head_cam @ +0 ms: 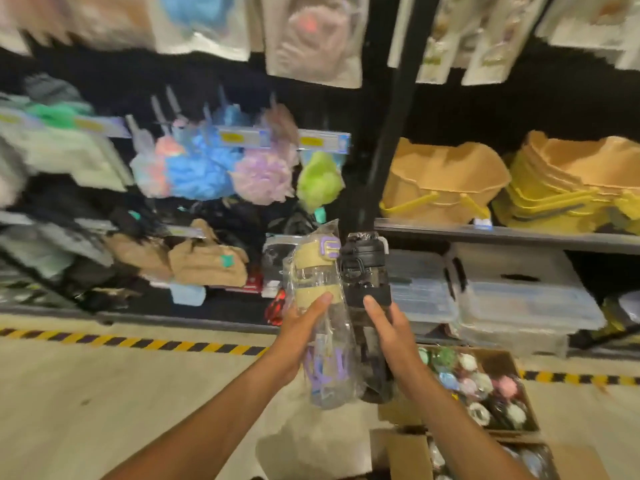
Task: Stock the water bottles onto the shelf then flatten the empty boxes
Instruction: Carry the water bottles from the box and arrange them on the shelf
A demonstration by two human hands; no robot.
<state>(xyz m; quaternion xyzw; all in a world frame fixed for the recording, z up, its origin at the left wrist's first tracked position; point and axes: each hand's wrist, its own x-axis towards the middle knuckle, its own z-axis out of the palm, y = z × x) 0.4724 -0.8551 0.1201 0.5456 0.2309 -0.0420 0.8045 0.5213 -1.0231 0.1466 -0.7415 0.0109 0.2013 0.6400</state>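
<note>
Shop shelving (485, 233) behind, hands gripping tan bottle (317, 282), black bottle (367, 271)

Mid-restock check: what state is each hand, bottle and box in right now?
left hand: gripping the beige bottle.
right hand: gripping the black bottle.
beige bottle: upright, plastic-wrapped, lid closed, off the shelf.
black bottle: upright, plastic-wrapped, lid closed.
far cardboard box: open, holding bottles.
near cardboard box: open, unflattened.

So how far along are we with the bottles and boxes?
Done: no stocked bottles show on the shelf. In hand: left hand holds a tan-lidded bottle, right hand a black bottle. Left: the cardboard boxes still hold stock, unflattened.
</note>
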